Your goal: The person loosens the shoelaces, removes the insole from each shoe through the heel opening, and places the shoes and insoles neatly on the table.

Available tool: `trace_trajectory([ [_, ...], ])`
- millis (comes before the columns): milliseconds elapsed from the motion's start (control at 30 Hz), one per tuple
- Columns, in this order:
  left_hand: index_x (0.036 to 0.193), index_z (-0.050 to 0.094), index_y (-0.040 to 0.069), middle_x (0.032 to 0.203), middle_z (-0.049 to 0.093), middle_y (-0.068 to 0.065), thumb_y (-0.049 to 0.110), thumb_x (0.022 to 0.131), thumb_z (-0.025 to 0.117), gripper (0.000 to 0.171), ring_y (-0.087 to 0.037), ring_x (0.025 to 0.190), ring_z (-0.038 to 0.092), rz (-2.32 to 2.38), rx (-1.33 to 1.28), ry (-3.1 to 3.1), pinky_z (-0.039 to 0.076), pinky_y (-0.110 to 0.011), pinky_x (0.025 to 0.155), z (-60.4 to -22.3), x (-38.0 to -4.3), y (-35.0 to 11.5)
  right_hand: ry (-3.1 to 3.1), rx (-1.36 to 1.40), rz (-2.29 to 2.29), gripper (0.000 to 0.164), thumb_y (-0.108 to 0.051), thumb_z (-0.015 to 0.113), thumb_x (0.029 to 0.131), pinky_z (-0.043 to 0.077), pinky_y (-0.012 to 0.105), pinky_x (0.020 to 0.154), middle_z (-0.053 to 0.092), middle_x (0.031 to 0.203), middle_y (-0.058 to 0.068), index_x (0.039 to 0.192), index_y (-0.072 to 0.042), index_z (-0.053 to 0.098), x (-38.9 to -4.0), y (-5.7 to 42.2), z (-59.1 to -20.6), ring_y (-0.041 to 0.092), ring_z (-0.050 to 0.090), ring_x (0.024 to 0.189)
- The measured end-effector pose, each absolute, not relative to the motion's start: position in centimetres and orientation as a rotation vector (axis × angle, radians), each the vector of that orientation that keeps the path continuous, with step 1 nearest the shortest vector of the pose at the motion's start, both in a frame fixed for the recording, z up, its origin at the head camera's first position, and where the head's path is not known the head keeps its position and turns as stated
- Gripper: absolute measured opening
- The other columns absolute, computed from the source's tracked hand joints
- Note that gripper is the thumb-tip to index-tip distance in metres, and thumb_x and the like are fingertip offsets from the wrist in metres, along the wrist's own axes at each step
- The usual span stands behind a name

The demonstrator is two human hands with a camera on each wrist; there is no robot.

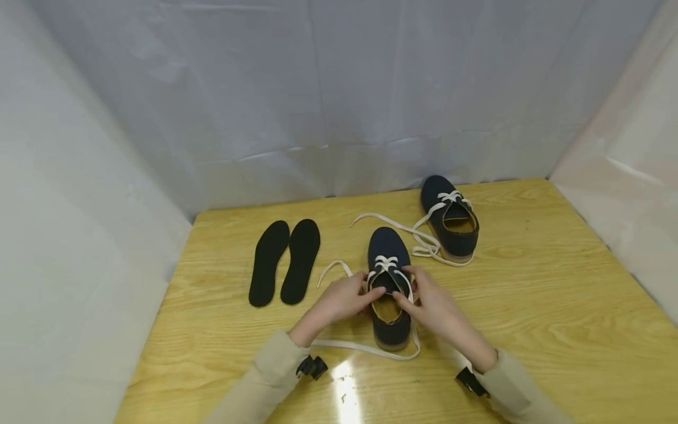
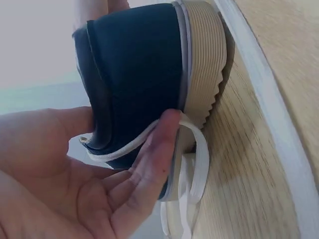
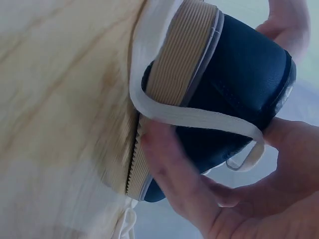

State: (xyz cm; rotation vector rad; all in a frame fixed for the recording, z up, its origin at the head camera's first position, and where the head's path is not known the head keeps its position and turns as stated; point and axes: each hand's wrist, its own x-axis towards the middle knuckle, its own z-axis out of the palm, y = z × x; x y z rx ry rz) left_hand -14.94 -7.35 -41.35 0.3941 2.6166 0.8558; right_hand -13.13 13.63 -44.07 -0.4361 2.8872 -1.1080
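A dark navy lace-up shoe (image 1: pixel 389 244) stands on the table, its toe pointing away from me. My left hand (image 1: pixel 345 297) grips its left side, thumb at the opening's edge and fingers along the outside. On the opposite side, my right hand (image 1: pixel 438 301) holds the shoe in the same way. Both wrist views show the dark heel (image 2: pixel 139 64) and the ribbed tan sole (image 3: pixel 182 55) close up. White lace is threaded through the upper eyelets, and one loose end (image 1: pixel 394 356) loops round behind the heel.
Two black insoles (image 1: pixel 269 265) lie side by side at the left. A second navy shoe (image 1: pixel 458 242) stands at the back right, its long white lace (image 1: pixel 389 221) trailing leftward. The wooden table (image 1: pixel 556 282) meets grey curtains (image 1: pixel 339 88) at the back.
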Motion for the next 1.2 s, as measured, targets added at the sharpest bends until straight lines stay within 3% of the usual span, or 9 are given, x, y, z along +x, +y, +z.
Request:
trace_trajectory([
  [100,0.134,0.057,-0.002,0.084,0.069,-0.004,0.046,0.103,0.055,0.057,-0.016,0.067,0.062,0.758,0.445,2.669,0.049,-0.033,0.062,-41.5,-14.8,-7.0,2.889,-0.414,-1.091,0.053,-0.022,0.066,0.098,0.044,0.033,0.060,0.055,0.101,0.014,0.142,0.000,0.048,-13.0,13.7,-44.1,0.019,0.052,0.074],
  [233,0.112,0.064,0.005,0.072,0.065,0.001,0.038,0.103,0.056,0.036,-0.013,0.057,0.056,0.699,0.534,2.742,0.043,-0.029,0.055,-41.8,-14.4,-6.3,2.908,-0.413,-1.089,0.051,-0.015,0.062,0.095,0.050,0.042,0.067,0.057,0.117,0.023,0.142,0.000,0.050,-12.9,14.2,-44.1,0.026,0.056,0.079],
  [433,0.085,0.059,0.012,0.062,0.053,0.005,0.022,0.094,0.060,0.013,-0.009,0.050,0.045,0.808,0.575,2.817,0.035,-0.024,0.048,-42.0,-13.0,-4.8,2.911,-0.514,-1.081,0.055,-0.005,0.062,0.089,0.051,0.049,0.075,0.057,0.128,0.029,0.142,-0.001,0.050,-12.3,15.9,-43.9,0.031,0.060,0.089],
  [667,0.085,0.057,0.013,0.059,0.043,0.008,0.020,0.092,0.062,0.012,-0.007,0.049,0.042,0.776,0.697,2.969,0.031,-0.021,0.047,-41.8,-12.5,-3.2,2.936,-0.401,-1.150,0.058,-0.004,0.063,0.091,0.045,0.038,0.064,0.054,0.133,0.029,0.147,-0.004,0.045,-11.3,17.0,-43.7,0.030,0.058,0.084],
  [833,0.080,0.054,0.015,0.059,0.044,0.007,0.020,0.094,0.061,0.016,-0.007,0.048,0.042,0.840,0.698,2.978,0.031,-0.020,0.045,-40.9,-13.2,-2.2,3.052,-0.381,-1.204,0.059,-0.004,0.064,0.090,0.048,0.046,0.070,0.055,0.138,0.026,0.146,-0.006,0.048,-11.3,17.6,-42.8,0.037,0.061,0.095],
  [933,0.080,0.053,0.016,0.059,0.046,0.007,0.022,0.095,0.060,0.018,-0.007,0.049,0.043,0.896,0.691,2.964,0.032,-0.020,0.045,-40.0,-14.2,-1.5,3.094,-0.385,-1.224,0.055,-0.005,0.062,0.090,0.047,0.043,0.064,0.058,0.134,0.025,0.145,-0.007,0.051,-11.8,18.4,-41.6,0.034,0.061,0.082],
  [1033,0.078,0.053,0.016,0.060,0.048,0.007,0.027,0.098,0.059,0.023,-0.007,0.049,0.045,0.940,0.699,2.962,0.033,-0.021,0.046,-39.0,-15.3,-0.6,3.107,-0.358,-1.203,0.051,-0.007,0.058,0.093,0.041,0.035,0.052,0.065,0.110,0.022,0.144,-0.008,0.054,-12.7,19.4,-40.2,0.024,0.052,0.058],
  [1133,0.076,0.054,0.017,0.060,0.051,0.008,0.034,0.100,0.057,0.030,-0.007,0.049,0.047,0.958,0.723,2.974,0.033,-0.020,0.047,-38.2,-16.2,0.5,3.095,-0.275,-1.184,0.049,-0.011,0.052,0.096,0.037,0.032,0.047,0.061,0.083,0.015,0.145,-0.008,0.054,-13.1,20.6,-38.9,0.017,0.043,0.049],
  [1200,0.076,0.057,0.016,0.061,0.053,0.009,0.038,0.101,0.056,0.033,-0.007,0.049,0.048,0.956,0.754,2.986,0.034,-0.019,0.048,-37.6,-16.4,1.1,3.110,-0.244,-1.176,0.047,-0.011,0.051,0.098,0.037,0.031,0.047,0.057,0.076,0.011,0.144,-0.007,0.054,-13.1,21.4,-38.3,0.015,0.042,0.047],
])
